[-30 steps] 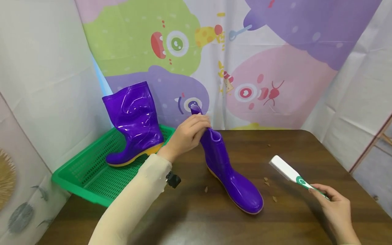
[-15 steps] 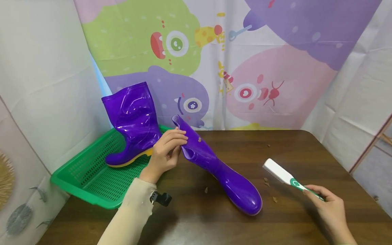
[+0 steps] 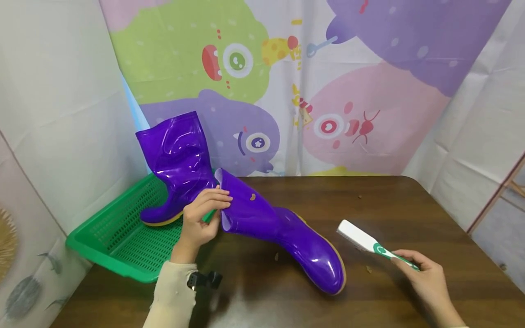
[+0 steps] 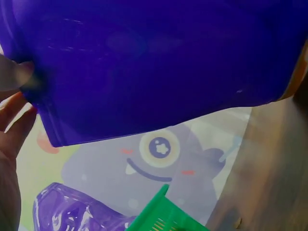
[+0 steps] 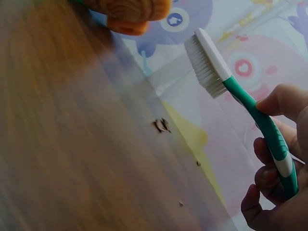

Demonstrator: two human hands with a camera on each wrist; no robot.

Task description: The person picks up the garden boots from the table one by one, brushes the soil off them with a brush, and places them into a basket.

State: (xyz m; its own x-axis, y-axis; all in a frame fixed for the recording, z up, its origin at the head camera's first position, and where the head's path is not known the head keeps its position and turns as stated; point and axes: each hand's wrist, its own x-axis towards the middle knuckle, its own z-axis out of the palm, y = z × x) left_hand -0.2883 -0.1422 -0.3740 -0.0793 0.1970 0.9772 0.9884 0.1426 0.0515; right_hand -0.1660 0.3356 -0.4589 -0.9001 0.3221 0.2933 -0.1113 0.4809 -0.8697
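A shiny purple rain boot [image 3: 254, 214] lies tilted over the table, its toe pointing toward the front right. My left hand [image 3: 203, 218] pinches the rim of its shaft; in the left wrist view the thumb presses on the boot's wall [image 4: 144, 72]. A small brown flake [image 3: 252, 197] sticks to the shaft. To the right, my right hand [image 3: 424, 275] grips the green-and-white handle of a scrubbing brush [image 3: 357, 234]. In the right wrist view the white bristles [image 5: 204, 67] face left, apart from the boot.
A green plastic basket [image 3: 110, 262] stands at the left with a second purple boot [image 3: 176, 155] upright in it. Several brown flakes [image 3: 369, 269] lie scattered on the wooden table [image 3: 393, 300]. A cartoon-printed cloth [image 3: 369, 82] hangs behind.
My left hand has drawn the boot's shaft left and down, tipping the boot from nearly upright toward lying and showing the flake. My right hand has carried the brush left, closer to the boot.
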